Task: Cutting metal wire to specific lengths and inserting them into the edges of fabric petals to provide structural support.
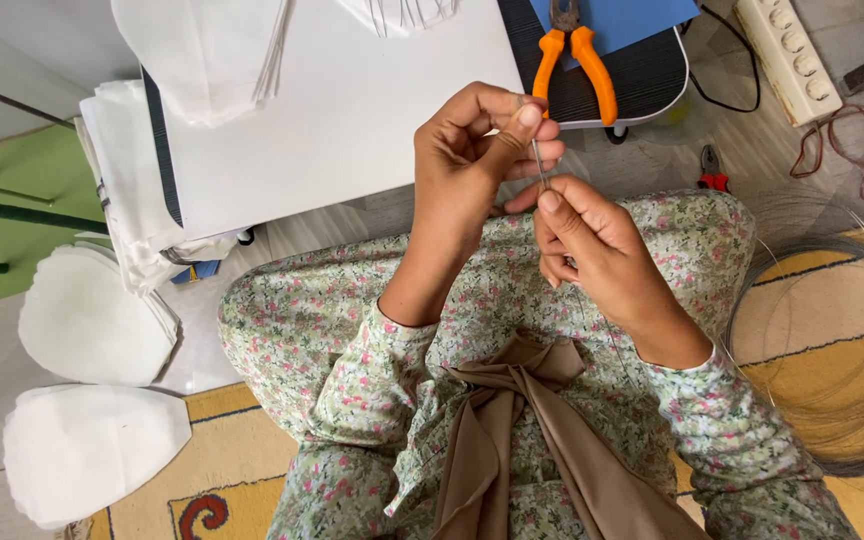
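Thin grey metal wire stands almost upright between both hands, above the lap in the floral dress. Left hand pinches its upper end, the thumb pressed against the curled fingers. Right hand grips the wire just below, its thumb on top, the other fingers folded in. Orange-handled pliers lie near, on a black ribbed pad. A large coil of silver wire rests on the carpet at the right.

Both forearms rise from the lap; left hand and right hand meet, each with thumb and fingertips pinched shut.
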